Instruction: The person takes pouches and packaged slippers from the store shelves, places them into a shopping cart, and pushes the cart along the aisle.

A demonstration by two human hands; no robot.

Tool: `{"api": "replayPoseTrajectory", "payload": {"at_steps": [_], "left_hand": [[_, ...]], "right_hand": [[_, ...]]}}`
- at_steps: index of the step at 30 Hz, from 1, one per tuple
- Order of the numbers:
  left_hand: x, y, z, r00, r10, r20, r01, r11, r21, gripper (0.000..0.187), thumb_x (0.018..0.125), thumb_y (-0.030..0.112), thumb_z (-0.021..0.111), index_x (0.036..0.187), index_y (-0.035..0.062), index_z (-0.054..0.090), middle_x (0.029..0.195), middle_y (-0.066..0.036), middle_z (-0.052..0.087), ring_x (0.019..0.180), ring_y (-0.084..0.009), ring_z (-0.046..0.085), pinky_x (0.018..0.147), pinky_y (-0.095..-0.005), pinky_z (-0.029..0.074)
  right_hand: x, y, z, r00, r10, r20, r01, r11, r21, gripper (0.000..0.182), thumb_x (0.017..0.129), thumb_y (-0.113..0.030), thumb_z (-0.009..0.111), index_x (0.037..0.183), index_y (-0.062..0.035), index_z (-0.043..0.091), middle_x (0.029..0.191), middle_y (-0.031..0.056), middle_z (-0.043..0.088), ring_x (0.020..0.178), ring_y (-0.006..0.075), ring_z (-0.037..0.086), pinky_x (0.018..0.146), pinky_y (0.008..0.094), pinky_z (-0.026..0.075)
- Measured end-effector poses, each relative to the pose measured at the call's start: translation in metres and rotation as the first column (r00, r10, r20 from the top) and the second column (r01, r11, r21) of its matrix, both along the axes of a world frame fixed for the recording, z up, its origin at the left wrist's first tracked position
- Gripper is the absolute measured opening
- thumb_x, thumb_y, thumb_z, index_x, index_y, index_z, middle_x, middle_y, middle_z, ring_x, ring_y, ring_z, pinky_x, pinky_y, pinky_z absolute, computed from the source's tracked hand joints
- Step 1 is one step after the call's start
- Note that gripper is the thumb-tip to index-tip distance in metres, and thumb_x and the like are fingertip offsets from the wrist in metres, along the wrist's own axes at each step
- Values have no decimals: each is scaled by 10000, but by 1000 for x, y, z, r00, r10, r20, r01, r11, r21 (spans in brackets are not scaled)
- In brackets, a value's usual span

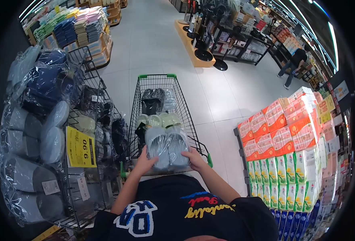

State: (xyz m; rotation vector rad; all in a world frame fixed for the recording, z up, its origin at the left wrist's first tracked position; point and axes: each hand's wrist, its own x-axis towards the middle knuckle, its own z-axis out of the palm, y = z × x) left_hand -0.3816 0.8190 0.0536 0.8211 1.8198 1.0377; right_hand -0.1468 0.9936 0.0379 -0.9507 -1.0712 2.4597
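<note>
A pair of grey slippers (167,148) in clear plastic is held between my two hands, over the near end of a shopping cart (185,116) with green corners. My left hand (146,161) grips the left slipper's edge, thumb on top. My right hand (194,158) closes on the right slipper's edge in the same way. Just beyond the pair, pale green slippers (169,119) lie in the cart. Farther forward in the basket are black wrapped slippers (152,101) and lighter grey wrapped ones (169,99).
On the left stands a wire rack (75,184) of wrapped slippers with a yellow price sign (81,148). Stacked tissue packs (284,160) rise at the right. Folded towels (77,26) and pans (203,55) flank the aisle ahead. A person (296,62) stands far right.
</note>
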Motion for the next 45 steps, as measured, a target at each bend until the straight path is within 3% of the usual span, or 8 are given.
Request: {"api": "replayPoseTrajectory", "payload": {"at_steps": [8,11,14,20,26,36,39,45], "left_hand": [[-44,53,-9,978,137,-159,-98,968,232,775,879,240,722,1510,-32,363,1405,-249,568,1299,-332,570,1086,-387,427],[-75,74,71,778,315,-544,-102,917,385,618,933,223,634,1465,-23,438,1558,-294,380,1451,-411,385,1140,-410,379],[-94,71,94,853,343,-393,-185,903,387,529,937,209,624,1409,-6,517,1410,-271,563,1347,-394,522,1104,-411,418],[-65,6,88,962,254,-101,-208,920,332,361,959,74,594,1308,-14,597,1223,-147,700,1162,-208,654,1016,-329,481],[-37,-61,132,903,383,-196,-283,872,400,302,944,59,596,1239,18,646,1107,-87,744,1027,-158,684,926,-304,502],[-12,-134,276,31,679,-734,-190,725,662,287,830,0,649,1112,43,684,1143,-125,669,1058,-361,630,913,-440,510],[-24,-141,287,-188,584,-790,-420,679,602,373,826,52,690,1196,36,642,1238,-153,629,1137,-378,604,960,-441,499],[-83,-142,271,-136,518,-845,-520,688,506,405,877,98,663,1278,73,623,1195,-123,678,1139,-318,632,916,-440,515]], "right_hand": [[-35,45,33,992,-119,-51,122,992,44,578,931,-30,648,1467,-1,433,1293,117,634,1170,220,626,1015,360,508],[-68,89,52,961,-267,-72,275,893,356,777,995,-144,637,1566,102,172,1644,241,249,1494,272,326,1208,358,286],[-73,111,54,940,-312,138,188,811,554,714,1012,-211,607,1582,20,245,1625,199,319,1448,279,400,1129,372,385],[-71,77,35,970,-76,231,35,983,180,528,989,-208,617,1454,-15,458,1375,122,606,1104,192,651,861,293,527],[-135,41,58,943,240,230,-303,905,300,476,992,-188,582,1424,-14,484,1307,116,650,1079,203,672,910,313,518],[-265,-77,233,665,725,-181,-405,553,728,632,942,-46,651,1505,3,369,1338,147,613,1136,185,631,972,315,499],[-276,-119,264,582,780,-229,-408,524,748,737,928,-20,653,1558,-10,270,1413,189,549,1190,222,611,1012,339,497],[-313,-160,280,493,795,-354,-401,568,719,767,894,-2,658,1554,1,267,1506,202,443,1234,251,570,1026,356,492]]}}
